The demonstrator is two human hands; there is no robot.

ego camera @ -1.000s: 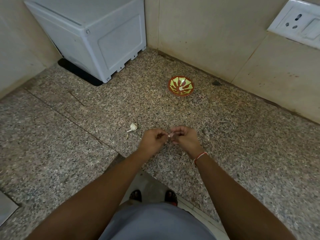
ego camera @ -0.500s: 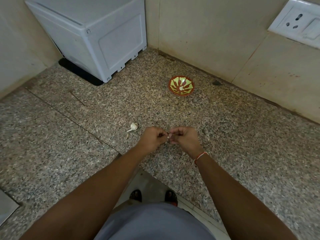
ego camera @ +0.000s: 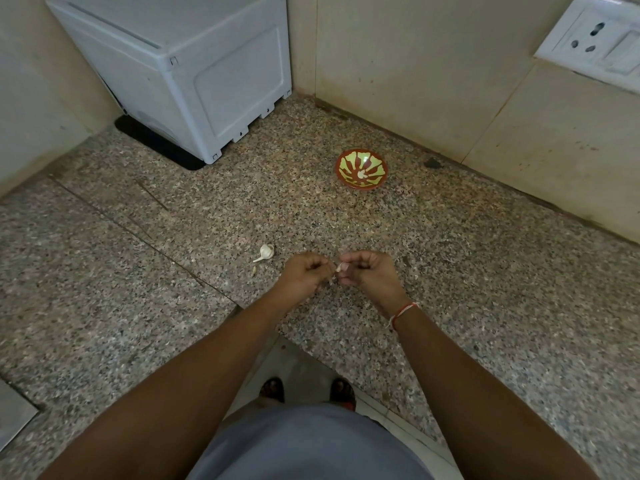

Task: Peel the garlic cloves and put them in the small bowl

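Observation:
My right hand (ego camera: 370, 277) pinches a small pale garlic clove (ego camera: 340, 267) between thumb and fingertips, just above the speckled granite counter (ego camera: 485, 271). My left hand (ego camera: 304, 276) is curled close beside it, its fingertips pinching at the clove's skin. The small red and green bowl (ego camera: 361, 169) stands farther back near the wall, with a peeled clove (ego camera: 362, 174) lying inside. A piece of a garlic bulb (ego camera: 265, 252) lies on the counter left of my hands, with a scrap of skin (ego camera: 254, 270) just below it.
A white plastic appliance (ego camera: 194, 71) sits in the back left corner. The tiled wall carries a socket plate (ego camera: 595, 43) at the top right. The counter's front edge runs below my forearms, with my feet visible on the floor beneath.
My two hands have drawn a little apart, and the pale clove now shows between the fingertips. The bowl and the bulb piece have not moved.

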